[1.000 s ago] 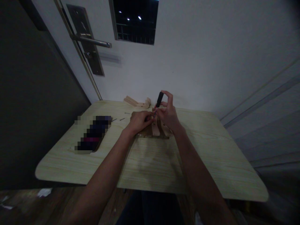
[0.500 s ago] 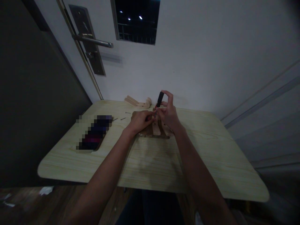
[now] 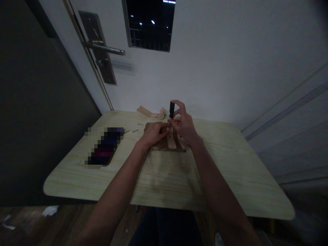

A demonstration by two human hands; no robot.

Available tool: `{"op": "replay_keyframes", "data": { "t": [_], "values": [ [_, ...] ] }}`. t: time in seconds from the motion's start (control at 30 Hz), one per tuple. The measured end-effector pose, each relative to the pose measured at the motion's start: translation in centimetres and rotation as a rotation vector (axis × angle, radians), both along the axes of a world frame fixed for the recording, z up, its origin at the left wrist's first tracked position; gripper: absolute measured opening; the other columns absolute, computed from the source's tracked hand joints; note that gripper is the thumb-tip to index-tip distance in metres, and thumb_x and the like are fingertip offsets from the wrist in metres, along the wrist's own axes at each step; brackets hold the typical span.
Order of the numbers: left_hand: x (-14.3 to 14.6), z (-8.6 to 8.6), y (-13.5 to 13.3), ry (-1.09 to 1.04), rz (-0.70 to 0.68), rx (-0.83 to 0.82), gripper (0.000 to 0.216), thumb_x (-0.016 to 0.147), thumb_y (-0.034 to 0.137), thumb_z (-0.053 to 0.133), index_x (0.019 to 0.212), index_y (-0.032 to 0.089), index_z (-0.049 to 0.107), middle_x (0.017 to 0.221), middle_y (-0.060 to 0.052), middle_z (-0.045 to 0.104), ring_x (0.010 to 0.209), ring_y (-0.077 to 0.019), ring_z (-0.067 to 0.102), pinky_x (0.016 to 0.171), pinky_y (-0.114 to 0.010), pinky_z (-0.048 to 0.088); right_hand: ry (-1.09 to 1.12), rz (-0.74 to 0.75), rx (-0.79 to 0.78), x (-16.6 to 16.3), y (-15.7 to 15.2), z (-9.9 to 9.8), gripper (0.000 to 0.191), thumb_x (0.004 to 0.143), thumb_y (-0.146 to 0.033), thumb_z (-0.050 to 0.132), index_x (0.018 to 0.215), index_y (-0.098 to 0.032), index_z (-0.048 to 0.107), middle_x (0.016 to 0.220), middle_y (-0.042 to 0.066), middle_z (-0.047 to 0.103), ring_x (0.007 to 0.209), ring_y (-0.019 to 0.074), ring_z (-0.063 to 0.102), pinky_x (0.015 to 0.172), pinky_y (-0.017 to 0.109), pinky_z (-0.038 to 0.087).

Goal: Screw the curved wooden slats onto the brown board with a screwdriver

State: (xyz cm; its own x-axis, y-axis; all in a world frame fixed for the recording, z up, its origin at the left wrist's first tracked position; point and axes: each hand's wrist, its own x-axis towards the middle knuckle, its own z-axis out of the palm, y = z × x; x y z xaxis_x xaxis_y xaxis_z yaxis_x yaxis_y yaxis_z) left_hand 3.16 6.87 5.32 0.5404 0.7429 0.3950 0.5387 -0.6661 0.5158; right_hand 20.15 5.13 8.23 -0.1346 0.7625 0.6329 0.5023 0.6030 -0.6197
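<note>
In the head view my right hand [image 3: 185,125] grips a screwdriver [image 3: 172,108] by its black handle, which stands almost upright. Its tip points down at a pale wooden piece [image 3: 171,140]. Close to that tip, my left hand [image 3: 154,132] has its thumb and fingers pinched together. What lies between them is too small and dark to make out. Under both hands is a brown board [image 3: 159,147], with the pale piece lying on it and another pale wooden piece [image 3: 182,142] to the right, partly covered by my right hand.
A curved pale wooden part [image 3: 154,114] lies at the table's back edge, by the white door [image 3: 217,68]. Left of my hands are several loose screws [image 3: 135,131] and a pixelated phone [image 3: 105,147]. The table's [image 3: 230,171] front edge runs above my lap.
The screwdriver has swung from a rightward lean to nearly upright, and my right hand has shifted slightly left with it. My left hand stays in about the same place.
</note>
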Motion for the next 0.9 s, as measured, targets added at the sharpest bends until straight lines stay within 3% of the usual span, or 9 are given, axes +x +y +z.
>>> {"op": "replay_keyframes", "data": {
  "t": [0.13,0.23,0.37,0.57,0.7,0.9],
  "values": [
    [0.0,0.1,-0.1,-0.006,0.004,-0.015,0.025,0.089,0.038,0.060,0.099,0.018,0.072,0.072,-0.001,0.065,0.065,-0.0142,0.057,0.062,-0.025,0.036,0.047,0.016,-0.046,0.3,0.2,0.5,0.061,0.083,-0.031,0.064,0.136,-0.033,0.035,0.103,0.004,0.062,0.069,0.0154,0.066,0.062,0.033,0.062],
    [0.1,0.2,-0.1,-0.006,0.016,-0.021,0.025,0.089,0.037,0.060,0.099,0.018,0.072,0.073,-0.001,0.066,0.066,-0.0141,0.057,0.063,-0.024,0.036,0.061,0.066,-0.030,0.5,0.3,1.1,0.053,0.085,-0.039,0.063,0.131,-0.032,0.038,0.116,0.008,0.062,0.087,0.0209,0.069,0.065,0.035,0.064],
    [0.1,0.2,-0.2,-0.005,0.019,-0.019,0.022,0.089,0.036,0.061,0.096,0.018,0.072,0.070,0.000,0.065,0.064,-0.0135,0.056,0.062,-0.024,0.035,0.064,0.076,-0.004,0.8,0.4,1.7,0.048,0.087,-0.044,0.060,0.129,-0.030,0.040,0.116,0.009,0.061,0.098,0.0237,0.067,0.065,0.035,0.064],
    [0.1,0.1,0.0,0.015,0.038,-0.025,0.025,0.089,0.036,0.061,0.101,0.018,0.072,0.073,-0.001,0.066,0.065,-0.0144,0.057,0.063,-0.024,0.036,-0.088,-0.003,0.025,1.2,0.4,2.4,0.045,0.084,-0.034,0.062,0.125,-0.028,0.045,0.107,0.003,0.060,0.066,0.0120,0.061,0.060,0.029,0.060],
    [0.1,0.2,0.0,0.034,0.057,-0.023,0.026,0.088,0.035,0.061,0.104,0.017,0.072,0.074,-0.001,0.067,0.068,-0.0150,0.058,0.064,-0.025,0.037,-0.186,-0.006,0.098,1.3,0.3,2.8,0.028,0.083,-0.025,0.059,0.111,-0.022,0.055,0.106,0.005,0.061,0.073,0.0123,0.060,0.065,0.026,0.058],
    [0.1,0.5,-0.3,0.026,0.043,-0.037,0.028,0.089,0.037,0.060,0.105,0.018,0.072,0.076,-0.002,0.068,0.069,-0.0151,0.058,0.065,-0.025,0.037,-0.173,0.040,0.136,1.2,0.6,2.9,0.033,0.085,-0.016,0.049,0.117,-0.019,0.055,0.109,0.009,0.062,0.094,0.0184,0.061,0.073,0.031,0.059]
  ]
}}
